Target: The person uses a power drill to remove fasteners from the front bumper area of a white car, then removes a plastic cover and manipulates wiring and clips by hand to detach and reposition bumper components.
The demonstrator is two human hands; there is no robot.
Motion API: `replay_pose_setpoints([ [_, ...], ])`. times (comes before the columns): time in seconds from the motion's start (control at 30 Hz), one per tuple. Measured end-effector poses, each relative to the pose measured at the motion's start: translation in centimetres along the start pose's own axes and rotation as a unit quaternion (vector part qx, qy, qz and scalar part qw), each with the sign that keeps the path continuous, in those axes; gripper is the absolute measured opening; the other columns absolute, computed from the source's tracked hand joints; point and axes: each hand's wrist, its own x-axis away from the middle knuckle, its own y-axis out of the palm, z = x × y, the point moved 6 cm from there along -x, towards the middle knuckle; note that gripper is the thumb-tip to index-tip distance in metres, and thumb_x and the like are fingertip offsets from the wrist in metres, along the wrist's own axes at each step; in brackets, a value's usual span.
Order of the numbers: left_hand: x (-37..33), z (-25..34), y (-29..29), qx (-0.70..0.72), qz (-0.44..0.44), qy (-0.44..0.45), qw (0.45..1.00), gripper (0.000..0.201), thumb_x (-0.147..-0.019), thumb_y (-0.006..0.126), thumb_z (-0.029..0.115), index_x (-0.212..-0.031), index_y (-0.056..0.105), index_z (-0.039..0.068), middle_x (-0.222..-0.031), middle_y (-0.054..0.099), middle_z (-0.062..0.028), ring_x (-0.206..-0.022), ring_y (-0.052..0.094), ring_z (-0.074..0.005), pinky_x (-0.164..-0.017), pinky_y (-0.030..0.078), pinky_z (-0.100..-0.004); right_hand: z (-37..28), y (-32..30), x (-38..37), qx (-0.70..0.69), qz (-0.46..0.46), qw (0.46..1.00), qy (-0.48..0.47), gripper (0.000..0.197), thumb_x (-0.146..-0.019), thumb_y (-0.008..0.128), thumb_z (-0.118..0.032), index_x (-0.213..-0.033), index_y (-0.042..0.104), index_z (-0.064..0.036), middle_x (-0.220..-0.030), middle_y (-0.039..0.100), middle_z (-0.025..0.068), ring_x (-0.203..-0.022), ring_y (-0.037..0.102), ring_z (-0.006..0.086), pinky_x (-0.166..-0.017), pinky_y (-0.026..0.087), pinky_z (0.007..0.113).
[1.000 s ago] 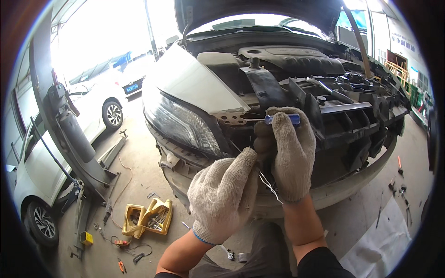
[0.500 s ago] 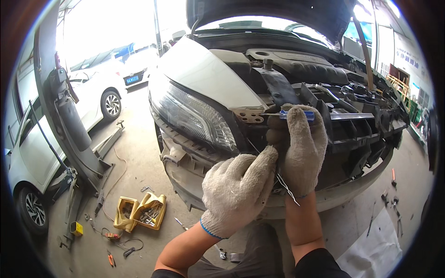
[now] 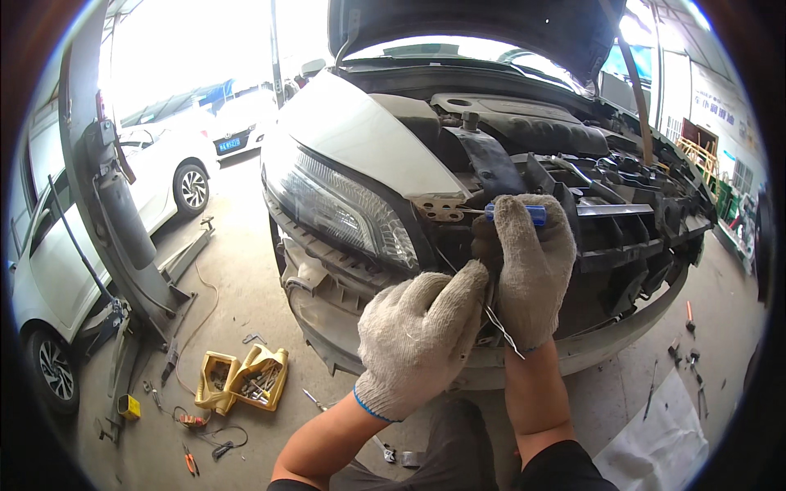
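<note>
Screwdriver (image 3: 537, 215) with a blue handle is held by the right grip (image 3: 534, 274), its slim shaft directed at a perforated metal bracket (image 3: 439, 211) just left of that grip. Thin white wire (image 3: 503, 329) is pinched by the left grip (image 3: 417, 340), its ends hanging below. The headlight (image 3: 348, 204) is seated above the left grip, toward the left.

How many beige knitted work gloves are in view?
2: one glove on the left hand; another on the right hand, gripping a translucent blue-handled screwdriver. No others show.
</note>
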Motion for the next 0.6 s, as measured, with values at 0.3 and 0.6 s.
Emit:
replay_pose_setpoints([
  [0.3, 0.0, 0.0, 0.1, 0.003, 0.017, 0.017, 1.000, 0.033, -0.077, 0.072, 0.001, -0.109, 0.070, 0.005, -0.093, 0.068, -0.0121, -0.077, 0.068, -0.0295, -0.066, 0.054, -0.0378, 0.4, 0.0, -0.4, -0.017, 0.019, 1.000, -0.013, 0.017, -0.096, 0.068, -0.020, -0.093, 0.062, -0.0048, -0.077, 0.068, 0.0064, -0.063, 0.062, 0.0095, -0.057, 0.051, 0.023],
  [0.6, 0.8, -0.9, 0.6, 0.007, 0.046, 0.057, 0.997, 0.035, -0.076, 0.075, 0.005, -0.110, 0.070, 0.006, -0.094, 0.068, -0.0099, -0.076, 0.067, -0.0268, -0.063, 0.053, -0.0364, 1.2, -0.1, -0.2, -0.005, 0.031, 0.998, -0.050, 0.021, -0.094, 0.070, -0.025, -0.096, 0.065, -0.0046, -0.078, 0.070, 0.0079, -0.064, 0.068, 0.0136, -0.057, 0.054, 0.024],
])
